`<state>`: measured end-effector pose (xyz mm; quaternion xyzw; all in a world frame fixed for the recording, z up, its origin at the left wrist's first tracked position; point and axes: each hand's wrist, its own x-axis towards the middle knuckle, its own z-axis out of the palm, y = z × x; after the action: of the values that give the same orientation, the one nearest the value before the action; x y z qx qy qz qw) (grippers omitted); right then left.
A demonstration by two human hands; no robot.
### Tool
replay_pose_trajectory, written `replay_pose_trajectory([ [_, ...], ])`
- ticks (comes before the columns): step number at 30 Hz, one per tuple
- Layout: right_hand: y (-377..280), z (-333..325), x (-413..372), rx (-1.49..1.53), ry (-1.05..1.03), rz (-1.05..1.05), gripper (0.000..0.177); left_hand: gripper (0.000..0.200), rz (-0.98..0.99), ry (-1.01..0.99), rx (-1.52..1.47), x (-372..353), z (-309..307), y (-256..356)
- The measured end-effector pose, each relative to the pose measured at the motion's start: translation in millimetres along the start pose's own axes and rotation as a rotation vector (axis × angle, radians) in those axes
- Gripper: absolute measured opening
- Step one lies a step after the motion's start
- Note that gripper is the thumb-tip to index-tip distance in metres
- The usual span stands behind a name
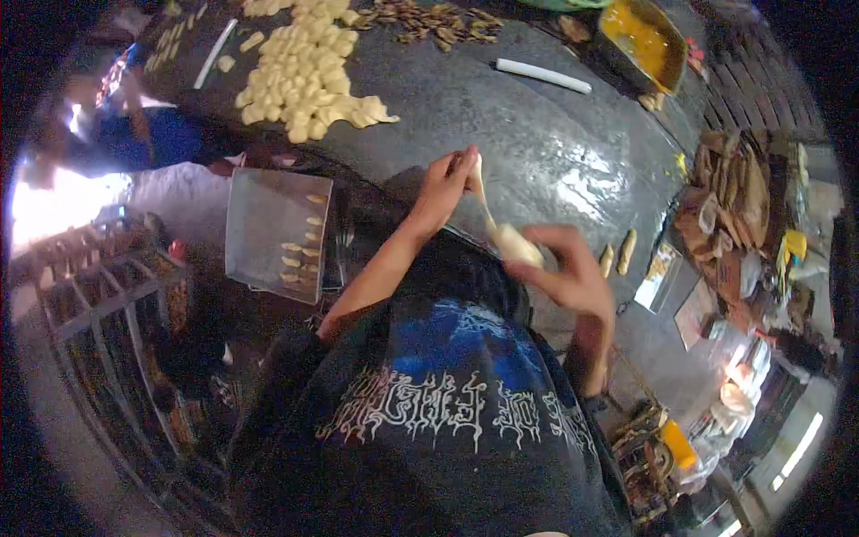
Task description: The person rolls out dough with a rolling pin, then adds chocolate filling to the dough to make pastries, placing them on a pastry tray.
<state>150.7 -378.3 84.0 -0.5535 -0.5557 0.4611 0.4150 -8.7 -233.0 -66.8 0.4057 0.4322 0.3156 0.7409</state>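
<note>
A piece of pale dough (513,243) is stretched between my hands above the near edge of the dark worktop (429,98). My left hand (445,190) pinches its thin, drawn-out end. Around the thicker end, my right hand (568,268) is curled, slightly blurred by motion. Two small shaped dough rolls (617,254) lie on the worktop to the right of that hand. Farther back on the left spreads a large heap of dough lumps (304,76). Beside that heap sits a pile of brown pieces (438,22), whose kind I cannot make out.
Two white rods (543,75) lie apart on the worktop. A metal container of yellow-orange liquid (646,45) stands at the back right. To the left is a metal tray (268,224) holding several dough rolls. Brown bags (729,206) crowd the right side.
</note>
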Motion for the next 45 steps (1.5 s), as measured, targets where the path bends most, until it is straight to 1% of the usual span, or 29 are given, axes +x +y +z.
replay_pose_trajectory([
  [1, -9, -2, -4, 0.158, 0.014, -0.127, 0.037, 0.039, -0.050, 0.010, -0.105, 10, -8, -4],
  [2, -15, -7, -4, 0.335, 0.010, -0.267, 0.037, 0.046, -0.070, -0.017, 0.008, 18, -22, -4],
  [3, -15, -13, 0, 0.447, 0.017, -0.336, 0.037, 0.047, -0.098, -0.015, 0.003, 28, -34, -7],
  [5, 9, -31, 32, 0.395, 0.137, -0.092, 0.031, 0.050, -0.154, -0.018, -0.010, 51, -55, -16],
  [8, 66, -53, 73, 0.305, 0.326, 0.290, 0.027, 0.053, -0.077, 0.063, -0.035, 58, -63, 10],
  [9, 83, -57, 79, 0.268, 0.389, 0.419, 0.028, 0.053, -0.062, 0.022, -0.018, 63, -67, 19],
  [11, 131, -50, 64, -1.351, 0.092, 0.545, 0.035, 0.055, -0.024, -0.053, 0.010, 81, -81, 41],
  [12, 138, -49, 77, -1.210, 0.217, 0.684, 0.039, 0.052, -0.037, -0.167, 0.208, 97, -95, 54],
  [15, 93, -22, 124, -1.095, 0.429, 0.797, 0.037, 0.050, 0.005, -0.175, 0.290, 130, -118, 66],
  [16, 88, -17, 140, -1.011, 0.414, 0.560, 0.035, 0.047, 0.011, -0.214, 0.227, 145, -125, 73],
  [18, 75, 3, 187, -0.668, 0.289, 0.494, 0.034, 0.045, 0.025, -0.276, 0.419, 171, -140, 87],
  [19, 83, 19, 207, -0.645, 0.196, 0.439, 0.032, 0.044, 0.038, -0.307, 0.514, 177, -146, 97],
  [20, 92, 42, 225, -0.661, 0.149, 0.337, 0.033, 0.043, 0.156, -0.342, 0.636, 181, -154, 108],
  [21, 100, 65, 246, -0.604, 0.026, 0.317, 0.038, 0.042, 0.210, -0.345, 0.707, 188, -160, 110],
  [22, 96, 86, 268, -0.507, -0.051, 0.160, 0.040, 0.041, 0.267, -0.346, 0.780, 200, -168, 111],
  [23, 109, 110, 284, -0.484, -0.027, 0.104, 0.040, 0.040, 0.326, -0.346, 0.853, 209, -174, 112],
  [24, 121, 131, 297, -0.463, -0.004, 0.047, 0.039, 0.036, 0.293, -0.341, 0.878, 213, -179, 120],
  [27, 122, 156, 330, -0.585, -0.089, 0.051, 0.036, 0.034, 0.183, -0.265, 1.173, 208, -188, 152],
  [28, 131, 164, 337, -0.577, -0.003, -0.055, 0.031, 0.033, 0.326, -0.207, 1.138, 208, -196, 144],
  [30, 128, 156, 337, -0.493, -0.133, 0.061, 0.026, 0.031, 0.410, -0.109, 1.090, 201, -218, 128],
  [31, 124, 149, 337, -0.454, -0.195, 0.115, 0.024, 0.030, 0.458, -0.059, 1.062, 195, -216, 138],
  [32, 120, 144, 330, -0.421, -0.152, 0.179, 0.021, 0.026, 0.308, -0.041, 0.945, 177, -216, 144],
  [34, 117, 135, 305, -0.354, -0.071, 0.302, 0.019, 0.035, 0.152, 0.015, 0.902, 144, -224, 121],
  [36, 145, 128, 275, -0.061, -0.049, 0.363, 0.022, 0.042, -0.244, -0.160, 0.974, 106, -205, 137],
  [39, 132, 123, 240, 0.293, -0.062, 0.479, 0.022, 0.046, -0.534, -0.040, 0.514, 86, -194, 77],
  [41, 112, 121, 224, 0.392, -0.111, 0.516, 0.022, 0.045, -0.150, 0.148, 0.287, 79, -169, 68],
  [43, 98, 121, 201, 0.379, -0.179, 0.520, 0.021, 0.043, -0.256, 0.285, 0.025, 88, -152, 58],
  [44, 91, 114, 189, 0.419, -0.253, 0.456, 0.019, 0.041, -0.306, 0.408, -0.048, 95, -148, 45],
  [45, 60, 95, 173, 0.446, -0.268, 0.307, 0.017, 0.041, -0.294, 0.367, -0.008, 99, -148, 34],
])
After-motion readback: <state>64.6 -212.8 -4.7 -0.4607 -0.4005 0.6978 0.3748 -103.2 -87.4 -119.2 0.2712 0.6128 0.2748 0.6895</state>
